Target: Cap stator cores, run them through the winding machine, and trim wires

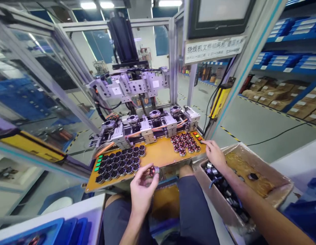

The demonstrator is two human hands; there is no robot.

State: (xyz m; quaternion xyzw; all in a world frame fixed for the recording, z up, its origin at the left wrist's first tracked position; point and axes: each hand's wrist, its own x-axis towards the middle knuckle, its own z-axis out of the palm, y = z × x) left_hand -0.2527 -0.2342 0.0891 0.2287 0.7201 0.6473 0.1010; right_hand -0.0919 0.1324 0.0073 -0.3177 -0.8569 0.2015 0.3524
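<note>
Left hand [142, 190] upright, pinching wound part [153, 171], right hand [216, 157] outstretched beside buttons [197, 136]

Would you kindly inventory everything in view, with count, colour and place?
machine: 1, grey, centre
board: 1, orange, before machine
held part: 1, coppery, left hand
dark parts: many, black, board's left
copper parts: many, reddish, board's right
left buttons: 4, green, left edge
right buttons: several, orange and yellow, right corner
box: 1, brown, right
screen: 1, grey, upper right
sign: 1, white, below screen
trays: several, blue, far right
cartons: many, brown, below trays
left hand: 1, bare, around held part
right hand: 1, bare, by right buttons
</note>
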